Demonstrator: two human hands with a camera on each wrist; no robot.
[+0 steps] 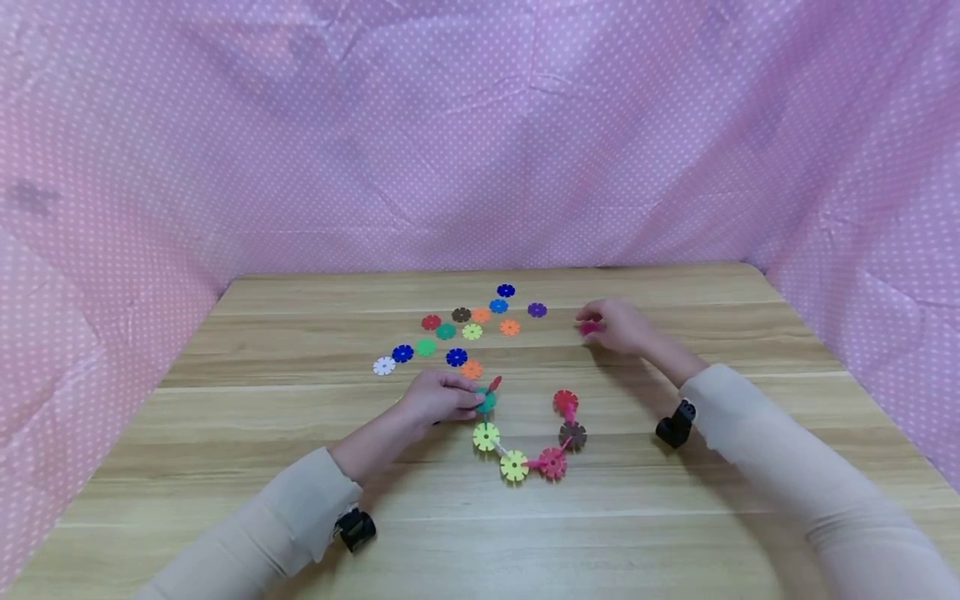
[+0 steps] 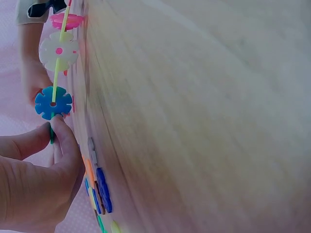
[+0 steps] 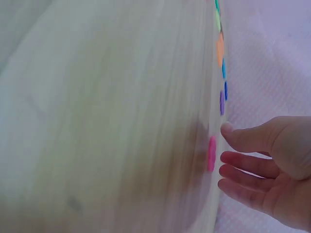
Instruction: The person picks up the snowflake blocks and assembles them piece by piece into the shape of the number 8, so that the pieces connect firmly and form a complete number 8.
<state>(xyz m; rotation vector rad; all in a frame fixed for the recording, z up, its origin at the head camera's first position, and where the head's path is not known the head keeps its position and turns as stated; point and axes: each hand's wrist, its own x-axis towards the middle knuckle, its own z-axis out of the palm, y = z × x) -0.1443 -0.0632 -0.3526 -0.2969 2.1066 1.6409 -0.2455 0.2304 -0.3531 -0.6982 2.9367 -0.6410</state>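
Observation:
My left hand (image 1: pixel 467 400) pinches a teal disc (image 1: pixel 486 403) at one end of a curved chain of slotted plastic discs (image 1: pixel 514 465) lying on the wooden table (image 1: pixel 675 483). In the left wrist view its thumb and forefinger (image 2: pixel 62 132) grip that disc (image 2: pixel 51 137) edge-on, with the chain (image 2: pixel 53 103) running on beyond it. The chain's other end is a red disc (image 1: pixel 565 401). My right hand (image 1: pixel 594 326) hovers farther back at a loose pink disc (image 1: pixel 588 329). In the right wrist view its fingers (image 3: pixel 233 158) are straight, right beside the pink disc (image 3: pixel 212 153), which lies flat on the table.
Several loose discs in many colours (image 1: pixel 457 333) lie scattered behind the chain, among them a purple one (image 1: pixel 536 309) and a white one (image 1: pixel 384 365). Pink dotted cloth (image 1: pixel 480 133) walls the table at the back and both sides.

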